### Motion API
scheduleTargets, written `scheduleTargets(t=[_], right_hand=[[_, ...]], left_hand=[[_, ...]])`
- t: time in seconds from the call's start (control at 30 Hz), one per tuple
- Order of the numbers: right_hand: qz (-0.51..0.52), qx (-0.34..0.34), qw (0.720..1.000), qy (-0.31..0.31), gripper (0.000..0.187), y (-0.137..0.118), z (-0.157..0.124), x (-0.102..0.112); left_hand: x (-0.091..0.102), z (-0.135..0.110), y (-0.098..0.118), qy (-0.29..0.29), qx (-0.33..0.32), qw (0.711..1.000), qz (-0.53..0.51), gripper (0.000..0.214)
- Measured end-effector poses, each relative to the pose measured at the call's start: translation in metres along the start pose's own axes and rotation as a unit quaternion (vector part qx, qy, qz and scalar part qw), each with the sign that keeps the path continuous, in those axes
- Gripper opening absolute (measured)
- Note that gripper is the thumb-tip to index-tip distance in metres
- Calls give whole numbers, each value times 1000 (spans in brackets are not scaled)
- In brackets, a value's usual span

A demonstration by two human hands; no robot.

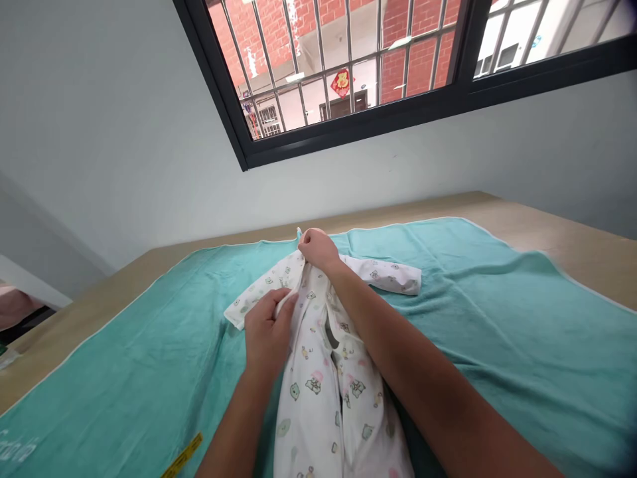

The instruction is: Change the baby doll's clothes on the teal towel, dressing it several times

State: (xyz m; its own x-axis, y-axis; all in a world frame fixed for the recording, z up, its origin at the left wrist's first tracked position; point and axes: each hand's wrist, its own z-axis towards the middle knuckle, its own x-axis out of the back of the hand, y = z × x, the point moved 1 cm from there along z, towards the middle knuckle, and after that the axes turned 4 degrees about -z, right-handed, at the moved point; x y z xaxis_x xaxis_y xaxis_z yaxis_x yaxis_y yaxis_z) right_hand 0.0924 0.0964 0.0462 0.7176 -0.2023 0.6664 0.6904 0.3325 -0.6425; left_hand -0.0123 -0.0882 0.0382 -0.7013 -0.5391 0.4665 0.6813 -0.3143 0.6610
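Observation:
A white baby romper (318,392) printed with small animals lies spread on a teal towel (497,312), its sleeves out to both sides. My left hand (266,332) pinches the fabric near the left shoulder, fingers closed on the cloth. My right hand (317,249) is closed on the collar at the far end of the romper, with my forearm lying across the garment's chest.
The towel covers a light wooden table (547,222) that meets a grey wall. A barred window (358,66) is above, with brick buildings outside. A yellow label (183,455) shows on the towel near the front left edge.

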Motion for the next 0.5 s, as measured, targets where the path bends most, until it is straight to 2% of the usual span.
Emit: scheduleTargets(t=[0.13, 0.2, 0.37, 0.5], right_hand=[[11, -10, 1000, 16, 12, 2, -1, -7], [2, -2, 1000, 16, 12, 2, -2, -9], [-14, 37, 999, 32, 20, -2, -5, -5], [65, 50, 995, 57, 28, -19, -6, 7]], left_hand=[[-15, -8, 0, -112, -129, 985, 13, 19], [-20, -11, -2, -138, -173, 975, 37, 20], [-19, -11, -3, -166, -189, 965, 80, 21], [-14, -9, 1, -188, -176, 964, 64, 21]])
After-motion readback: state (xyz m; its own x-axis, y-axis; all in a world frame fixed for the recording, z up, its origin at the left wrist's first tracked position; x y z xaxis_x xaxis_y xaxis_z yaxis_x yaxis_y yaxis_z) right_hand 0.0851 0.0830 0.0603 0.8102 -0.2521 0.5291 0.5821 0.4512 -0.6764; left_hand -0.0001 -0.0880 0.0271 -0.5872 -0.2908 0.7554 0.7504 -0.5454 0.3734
